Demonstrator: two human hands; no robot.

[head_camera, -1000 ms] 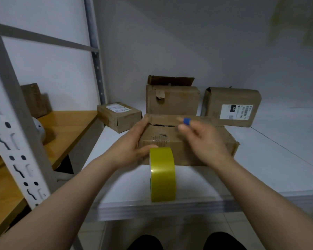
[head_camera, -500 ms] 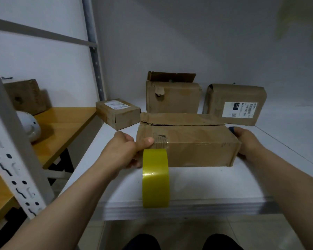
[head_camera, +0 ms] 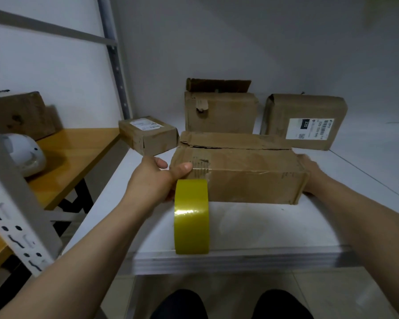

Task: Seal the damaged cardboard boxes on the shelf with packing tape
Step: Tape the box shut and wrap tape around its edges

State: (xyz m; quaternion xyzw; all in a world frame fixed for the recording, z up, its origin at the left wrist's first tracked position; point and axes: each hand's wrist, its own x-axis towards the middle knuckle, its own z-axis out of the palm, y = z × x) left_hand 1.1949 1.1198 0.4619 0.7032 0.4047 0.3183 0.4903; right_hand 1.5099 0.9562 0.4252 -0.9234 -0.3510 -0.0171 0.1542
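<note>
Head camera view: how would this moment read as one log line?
left hand: grips tape roll, thumb on front box | right hand: against box's right end | top seam: gaping

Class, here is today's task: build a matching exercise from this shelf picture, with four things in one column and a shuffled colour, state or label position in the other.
Things:
1. tape roll
2. front box
3. small left box
4. right rear box

Descriptions:
A. label on top
B. split along its top
C. label on its front
D. yellow

Pairs: 1-D, 2-B, 3-A, 4-C
</note>
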